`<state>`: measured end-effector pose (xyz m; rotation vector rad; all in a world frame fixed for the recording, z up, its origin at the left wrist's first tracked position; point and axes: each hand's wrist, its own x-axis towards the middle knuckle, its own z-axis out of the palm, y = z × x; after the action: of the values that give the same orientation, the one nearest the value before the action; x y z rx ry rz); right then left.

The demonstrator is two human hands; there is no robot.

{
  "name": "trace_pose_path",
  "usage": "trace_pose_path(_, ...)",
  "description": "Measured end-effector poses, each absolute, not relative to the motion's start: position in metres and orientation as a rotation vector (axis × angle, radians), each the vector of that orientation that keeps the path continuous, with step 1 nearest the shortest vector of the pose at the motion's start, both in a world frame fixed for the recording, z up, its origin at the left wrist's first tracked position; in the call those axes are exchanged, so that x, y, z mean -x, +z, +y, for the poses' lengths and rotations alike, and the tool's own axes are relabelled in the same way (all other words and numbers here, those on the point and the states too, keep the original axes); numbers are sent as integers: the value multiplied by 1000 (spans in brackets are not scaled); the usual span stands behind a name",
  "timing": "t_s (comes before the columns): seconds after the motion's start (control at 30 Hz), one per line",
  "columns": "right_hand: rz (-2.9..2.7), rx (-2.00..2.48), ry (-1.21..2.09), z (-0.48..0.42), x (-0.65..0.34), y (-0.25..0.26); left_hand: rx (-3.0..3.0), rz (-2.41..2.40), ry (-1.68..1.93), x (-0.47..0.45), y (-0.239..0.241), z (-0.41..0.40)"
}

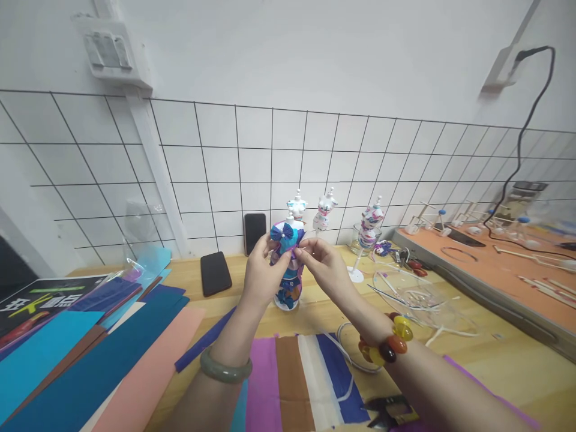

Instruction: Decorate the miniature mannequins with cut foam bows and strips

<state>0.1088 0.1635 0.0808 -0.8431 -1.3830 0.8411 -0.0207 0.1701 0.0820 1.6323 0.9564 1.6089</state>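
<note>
Mannequin (292,279) upright: turquoise bodice (287,243), dark blue bow (282,233); left fingers (282,261), right fingers (310,247) clamped on bodice.

The mannequin (291,277) wears turquoise and purple — its bow (281,233) dark blue.

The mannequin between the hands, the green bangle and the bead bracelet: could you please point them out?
Mannequin (290,243), head view: teal chest.
Green bangle (224,371), head view: front of band.
Bead bracelet (398,344), head view: an orange bead.

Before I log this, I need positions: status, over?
Left hand and right hand on dressed mannequin, by its blue bow. Mannequin upright. Other mannequins behind; coloured strips in front.
</note>
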Motion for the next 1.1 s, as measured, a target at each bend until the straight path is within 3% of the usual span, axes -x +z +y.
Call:
trace_pose_path(0.7,-1416,939,835,154,-116,86,-1655,958,1617,23,78,173)
trace_pose_path(1.1,-1396,1330,640,125,-229,70,-1644,967,1608,29,73,169)
